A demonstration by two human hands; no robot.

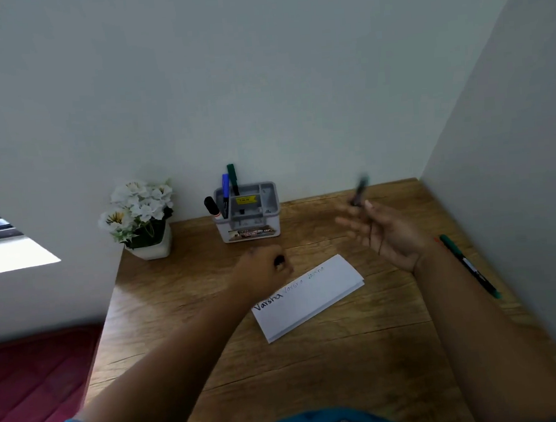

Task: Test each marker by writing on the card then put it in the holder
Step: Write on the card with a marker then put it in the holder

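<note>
A white card [313,299] with three handwritten words lies on the wooden desk [316,374]. My right hand [384,232] is raised above the desk to the card's upper right and pinches a dark marker [359,191], blurred and pointing up. My left hand [263,268] hovers at the card's upper left corner, fingers curled round a small black cap [279,261]. The grey holder [246,211] stands at the back against the wall. It holds a black marker [212,208], a blue marker [225,191] and a green marker [233,178].
A green marker [470,267] lies on the desk along the right wall. A white pot of white flowers [141,218] stands left of the holder. Walls close the desk at the back and right. A red mat [34,380] lies on the floor to the left.
</note>
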